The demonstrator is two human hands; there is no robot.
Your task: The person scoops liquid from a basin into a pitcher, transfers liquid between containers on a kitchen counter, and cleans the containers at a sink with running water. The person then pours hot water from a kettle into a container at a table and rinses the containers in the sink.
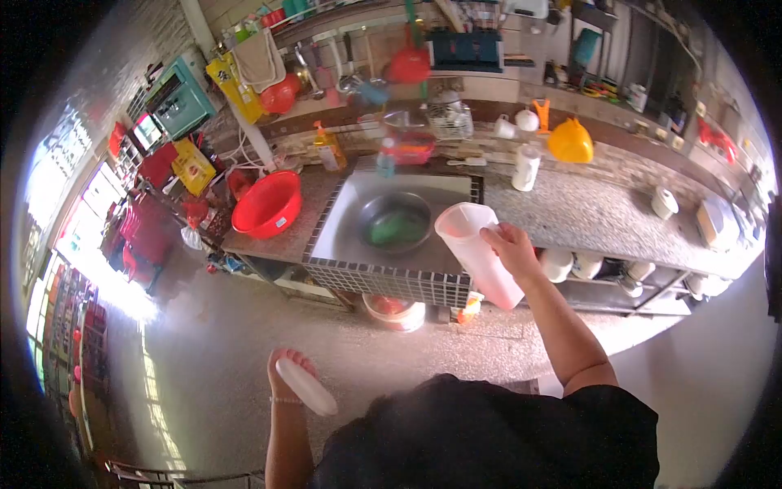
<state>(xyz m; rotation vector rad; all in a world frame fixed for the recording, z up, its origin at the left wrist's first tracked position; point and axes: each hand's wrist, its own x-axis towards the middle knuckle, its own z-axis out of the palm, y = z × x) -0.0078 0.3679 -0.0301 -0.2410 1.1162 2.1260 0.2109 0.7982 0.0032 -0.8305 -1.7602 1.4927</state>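
My right hand (509, 247) is closed around the upper side of a pale pink plastic pitcher (487, 265). The pitcher is tilted, its open mouth facing up and left by the right rim of the sink (332, 231). Low on the left, over the floor, my left hand (287, 363) grips a flat white disc (307, 388) that looks like a lid. Inside the sink sits a round metal basin (373, 213) with something green in it.
A red plastic basin (267, 205) stands left of the sink, near a soap bottle (329, 148). On the counter to the right are a white canister (526, 168) and a yellow container (571, 142). A white bucket (395, 313) stands below the sink's tiled front.
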